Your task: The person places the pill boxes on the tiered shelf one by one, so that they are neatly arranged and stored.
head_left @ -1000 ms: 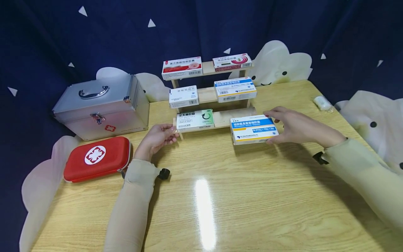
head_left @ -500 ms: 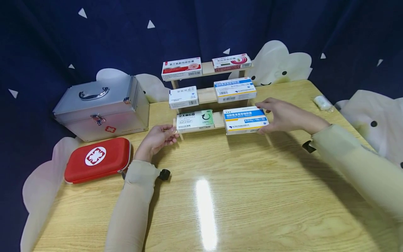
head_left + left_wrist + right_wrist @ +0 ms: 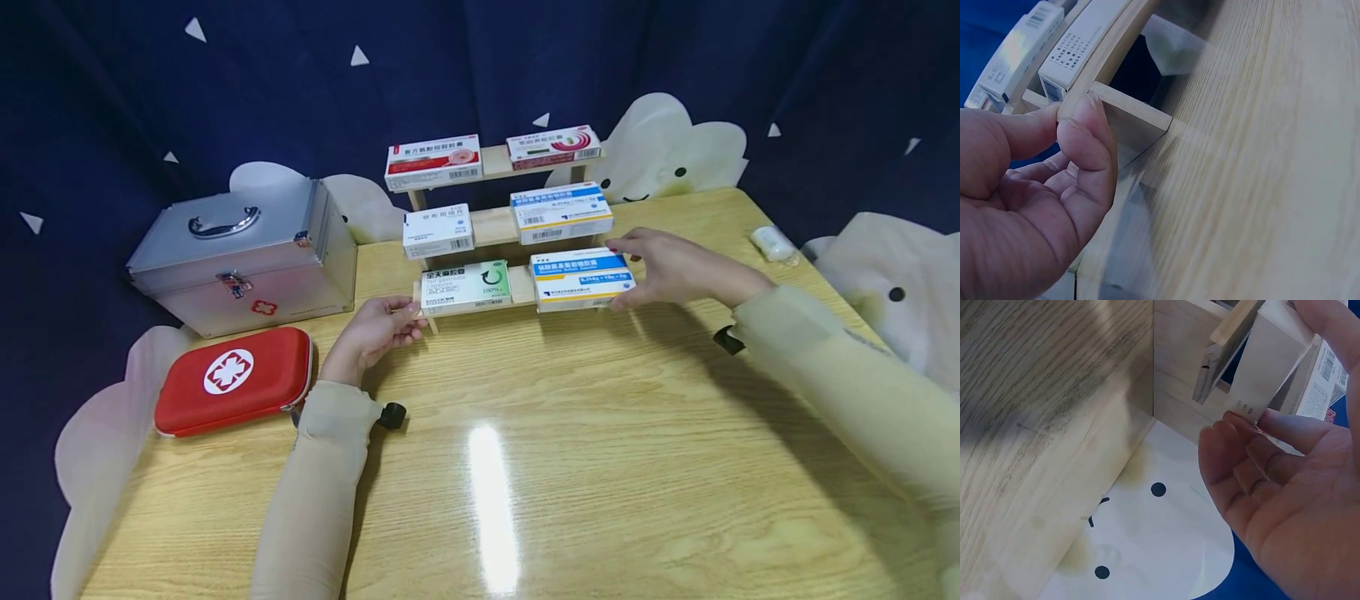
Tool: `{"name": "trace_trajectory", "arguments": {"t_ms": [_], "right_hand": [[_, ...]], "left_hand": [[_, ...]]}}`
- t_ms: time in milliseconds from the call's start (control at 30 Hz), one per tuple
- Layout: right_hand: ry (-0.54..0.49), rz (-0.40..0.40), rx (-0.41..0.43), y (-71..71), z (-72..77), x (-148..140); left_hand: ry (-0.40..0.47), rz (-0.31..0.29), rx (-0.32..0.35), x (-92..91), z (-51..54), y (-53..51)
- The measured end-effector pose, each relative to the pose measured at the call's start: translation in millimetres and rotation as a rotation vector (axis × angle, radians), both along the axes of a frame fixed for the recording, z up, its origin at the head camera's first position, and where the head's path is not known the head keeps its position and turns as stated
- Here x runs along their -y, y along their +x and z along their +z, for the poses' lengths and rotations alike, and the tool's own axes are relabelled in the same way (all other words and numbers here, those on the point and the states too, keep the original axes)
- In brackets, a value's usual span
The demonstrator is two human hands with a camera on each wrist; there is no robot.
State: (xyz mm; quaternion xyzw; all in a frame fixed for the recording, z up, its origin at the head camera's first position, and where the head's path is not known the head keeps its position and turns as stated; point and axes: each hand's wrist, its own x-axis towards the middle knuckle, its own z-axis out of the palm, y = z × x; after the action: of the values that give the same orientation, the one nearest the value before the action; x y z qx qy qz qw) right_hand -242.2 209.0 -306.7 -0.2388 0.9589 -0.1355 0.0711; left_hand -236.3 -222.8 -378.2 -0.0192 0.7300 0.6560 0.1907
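A three-tier wooden display rack (image 3: 523, 285) stands at the back of the table. My left hand (image 3: 372, 335) pinches the left end of its lowest shelf (image 3: 1109, 61) between thumb and curled forefinger. My right hand (image 3: 670, 271) holds a blue-and-white medicine box (image 3: 581, 281) by its right end, at the right part of that shelf. In the right wrist view, thumb and fingers span the white box (image 3: 1266, 362) close to the shelf's end; whether its base fully rests there I cannot tell. A green-and-white medicine box (image 3: 465, 286) sits on the same shelf's left.
Two boxes stand on the middle shelf, a white one (image 3: 438, 231) and a blue-and-white one (image 3: 561, 213). The top shelf bears two red-and-white boxes. Left of the rack are a silver first-aid case (image 3: 240, 262) and a red zip case (image 3: 232, 379). A small white item (image 3: 772, 243) lies far right.
My right hand has carried the blue-and-white box left and back, up to the lowest shelf. The left hand keeps its pinch on the rack, unmoved.
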Motion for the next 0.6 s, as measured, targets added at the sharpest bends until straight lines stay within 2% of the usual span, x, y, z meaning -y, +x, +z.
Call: {"name": "trace_trajectory", "arguments": {"t_ms": [600], "right_hand": [[0.0, -0.019, 0.044, -16.2, -9.7, 2.9]], "left_hand": [[-0.006, 0.008, 0.008, -0.1, -0.4, -0.3]]}}
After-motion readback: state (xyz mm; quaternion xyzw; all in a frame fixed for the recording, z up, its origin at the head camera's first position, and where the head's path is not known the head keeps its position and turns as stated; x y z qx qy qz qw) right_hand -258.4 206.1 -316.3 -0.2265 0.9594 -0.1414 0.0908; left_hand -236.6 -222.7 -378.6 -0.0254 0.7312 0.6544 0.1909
